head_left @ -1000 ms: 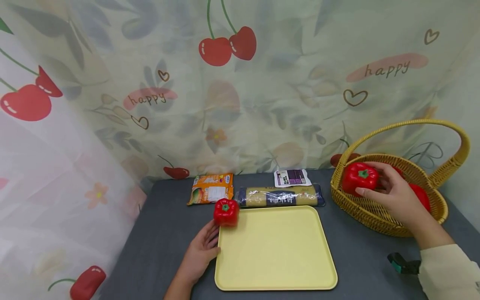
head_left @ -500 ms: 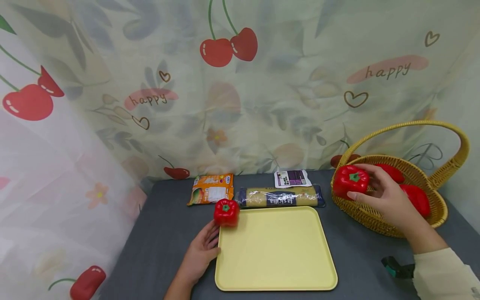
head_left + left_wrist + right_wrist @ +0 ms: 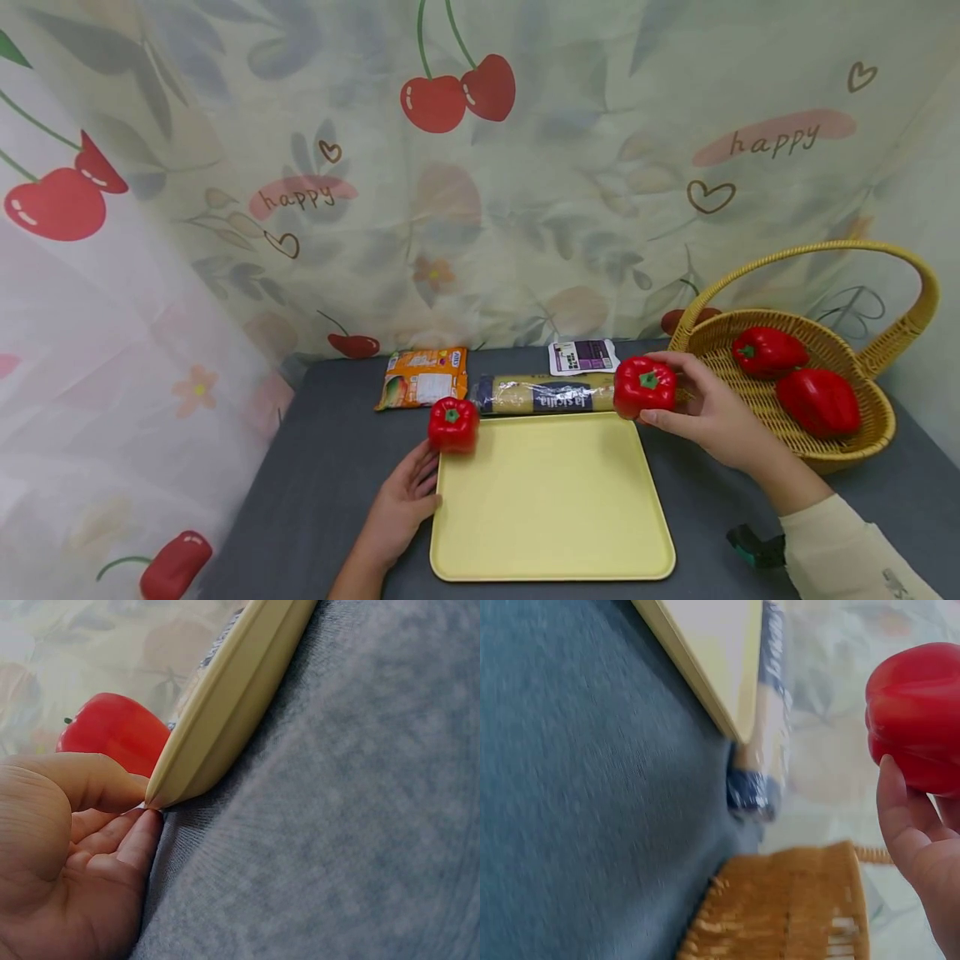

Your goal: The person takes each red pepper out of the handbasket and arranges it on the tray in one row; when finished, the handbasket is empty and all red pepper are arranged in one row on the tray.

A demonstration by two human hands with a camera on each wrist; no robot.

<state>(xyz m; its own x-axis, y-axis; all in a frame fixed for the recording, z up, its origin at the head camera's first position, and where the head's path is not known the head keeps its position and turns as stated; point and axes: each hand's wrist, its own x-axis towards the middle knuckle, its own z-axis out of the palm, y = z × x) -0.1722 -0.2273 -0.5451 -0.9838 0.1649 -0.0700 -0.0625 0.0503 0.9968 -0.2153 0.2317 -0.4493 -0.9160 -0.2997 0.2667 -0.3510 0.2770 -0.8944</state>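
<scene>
My right hand (image 3: pixel 716 417) grips a red bell pepper (image 3: pixel 643 388) with a green stem, lifted over the back right corner of a yellow tray (image 3: pixel 551 500). In the right wrist view the thumb and fingers hold this pepper (image 3: pixel 919 716) from one side. At the tray's left edge, my left hand (image 3: pixel 401 504) pinches the rim, thumb above and fingertips against its underside, as the left wrist view shows at the tray corner (image 3: pixel 217 712). A second red bell pepper (image 3: pixel 453 425) sits on the tray's back left corner, just beyond the left fingers.
A wicker basket (image 3: pixel 693 329) with a tall handle stands at the right, holding two red peppers (image 3: pixel 819 403). Behind the tray lie a pasta packet (image 3: pixel 543 393), an orange packet (image 3: pixel 423 377) and a purple-white packet (image 3: pixel 583 357). A dark strap-like object (image 3: pixel 753 547) is near the right sleeve.
My right hand has carried its bell pepper left, out from over the basket to the tray's back right corner. Two peppers in the basket now show fully. The left hand keeps its place.
</scene>
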